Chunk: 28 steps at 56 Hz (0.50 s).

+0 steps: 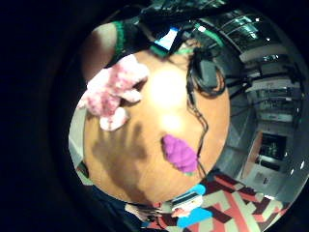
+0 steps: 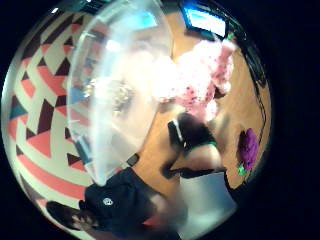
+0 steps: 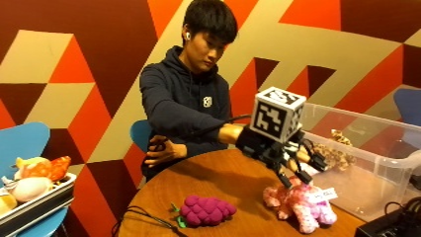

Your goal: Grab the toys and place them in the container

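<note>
Pink plush toy (image 3: 301, 203) lies on table (image 3: 217, 177); whether gloved hand (image 3: 279, 148) fingers grasp, cannot tell.

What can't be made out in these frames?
- Gloved hand: outside view; the glove's gear hides whether its fingers are open or curled.
- Box contents: outside view; only a spotted toy shows through the cloudy wall.
- Pink plush: thumb-side view, blurred.
- Purple toy: leaf end too small.

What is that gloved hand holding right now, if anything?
Nothing that can be seen. The gloved right hand hovers above the pink plush toy on the table, apart from it. The purple grape toy lies untouched nearby. Its fingers are hidden, so a grip cannot be confirmed.
</note>
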Each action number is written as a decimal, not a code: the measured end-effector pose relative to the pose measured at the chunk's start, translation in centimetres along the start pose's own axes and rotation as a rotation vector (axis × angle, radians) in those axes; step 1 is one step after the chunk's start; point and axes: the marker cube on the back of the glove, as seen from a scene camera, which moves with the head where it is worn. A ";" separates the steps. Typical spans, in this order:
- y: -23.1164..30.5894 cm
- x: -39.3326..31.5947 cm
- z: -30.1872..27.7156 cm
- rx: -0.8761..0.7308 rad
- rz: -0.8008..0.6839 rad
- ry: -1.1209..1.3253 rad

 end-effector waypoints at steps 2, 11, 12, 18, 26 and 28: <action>-1.1 -0.1 1.8 -0.036 0.007 0.013; -3.6 -1.2 8.4 -0.153 -0.049 0.021; -3.7 -1.3 8.9 -0.150 -0.057 0.024; -4.5 -1.5 10.3 -0.058 -0.077 -0.042; -5.0 -1.9 11.2 0.059 -0.094 -0.134; -4.9 -1.8 11.2 0.088 -0.092 -0.141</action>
